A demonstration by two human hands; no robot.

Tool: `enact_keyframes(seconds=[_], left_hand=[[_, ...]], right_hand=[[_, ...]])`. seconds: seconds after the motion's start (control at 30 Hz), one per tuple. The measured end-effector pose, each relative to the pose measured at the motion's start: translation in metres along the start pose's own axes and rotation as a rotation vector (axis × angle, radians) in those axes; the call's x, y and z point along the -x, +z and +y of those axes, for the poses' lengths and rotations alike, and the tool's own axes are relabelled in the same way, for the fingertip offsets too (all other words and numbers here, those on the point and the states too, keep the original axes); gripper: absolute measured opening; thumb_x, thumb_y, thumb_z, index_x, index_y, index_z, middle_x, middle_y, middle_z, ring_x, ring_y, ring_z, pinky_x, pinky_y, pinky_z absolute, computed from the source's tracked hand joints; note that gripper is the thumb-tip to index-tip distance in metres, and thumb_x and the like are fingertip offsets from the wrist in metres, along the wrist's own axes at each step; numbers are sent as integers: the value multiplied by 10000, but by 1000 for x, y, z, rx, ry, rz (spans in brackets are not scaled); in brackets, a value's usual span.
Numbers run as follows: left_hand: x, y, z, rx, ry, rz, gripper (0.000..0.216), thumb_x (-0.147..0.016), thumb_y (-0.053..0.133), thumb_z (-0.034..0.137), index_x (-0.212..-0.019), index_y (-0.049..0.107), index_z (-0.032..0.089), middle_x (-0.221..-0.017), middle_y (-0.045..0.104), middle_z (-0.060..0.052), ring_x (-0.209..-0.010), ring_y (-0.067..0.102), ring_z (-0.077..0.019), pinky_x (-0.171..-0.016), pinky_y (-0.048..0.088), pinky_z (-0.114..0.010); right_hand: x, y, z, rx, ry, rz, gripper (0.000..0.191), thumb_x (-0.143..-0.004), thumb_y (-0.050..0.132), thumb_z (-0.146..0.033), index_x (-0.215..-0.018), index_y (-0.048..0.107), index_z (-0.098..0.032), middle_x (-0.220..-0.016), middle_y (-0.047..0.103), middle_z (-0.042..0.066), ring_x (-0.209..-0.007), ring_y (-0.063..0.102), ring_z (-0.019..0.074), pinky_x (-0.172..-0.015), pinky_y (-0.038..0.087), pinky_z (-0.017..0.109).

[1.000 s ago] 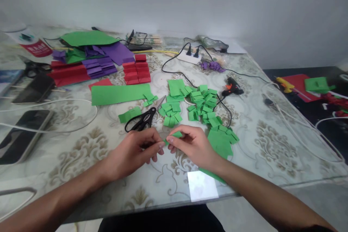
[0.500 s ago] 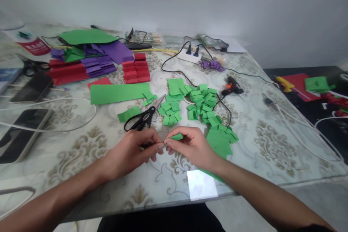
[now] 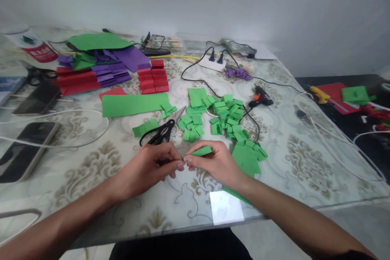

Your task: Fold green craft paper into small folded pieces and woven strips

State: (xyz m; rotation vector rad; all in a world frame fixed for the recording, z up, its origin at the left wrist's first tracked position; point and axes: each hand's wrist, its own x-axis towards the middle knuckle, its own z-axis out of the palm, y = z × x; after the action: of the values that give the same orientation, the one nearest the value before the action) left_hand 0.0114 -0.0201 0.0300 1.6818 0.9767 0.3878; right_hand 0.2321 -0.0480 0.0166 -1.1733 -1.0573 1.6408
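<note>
Head view: the left hand and right hand nearly meet, thumbs and fingertips pinched narrow on a narrow green folded paper strip, which slants toward two o'clock over the right hand. From the hands, black-handled metal scissors lie spread at eleven o'clock, small green folded paper pieces heap at one, and a black-and-orange glue gun rests farther off at two.
</note>
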Motion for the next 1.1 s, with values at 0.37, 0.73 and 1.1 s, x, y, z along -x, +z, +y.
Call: enact_keyframes(seconds=[0.37,0.73,1.1], left_hand=[[0,-5,3,-83,76,54,215,-1007,620,326,-887,743,196,-755,725,14,-700,654,-123,-628,490,-206],[-2,-6,1,-20,61,93,185,-984,660,321,-880,739,190,-742,738,12,-673,659,-116,-597,490,-192],[-1,-6,-2,-40,77,100,189,-1000,648,328,-892,731,197,-743,733,20,-660,665,-111,-602,508,-191]], right_hand=[[-1,-2,0,-52,-26,46,215,-634,988,-267,-774,836,-208,-727,799,7,-606,743,131,-606,604,214],[-3,1,-1,-151,-51,55,172,-683,961,-317,-761,842,-219,-691,770,-2,-622,711,122,-615,600,222],[-2,2,-2,-99,-34,106,222,-698,953,-370,-748,822,-198,-652,744,-6,-609,688,114,-614,588,221]])
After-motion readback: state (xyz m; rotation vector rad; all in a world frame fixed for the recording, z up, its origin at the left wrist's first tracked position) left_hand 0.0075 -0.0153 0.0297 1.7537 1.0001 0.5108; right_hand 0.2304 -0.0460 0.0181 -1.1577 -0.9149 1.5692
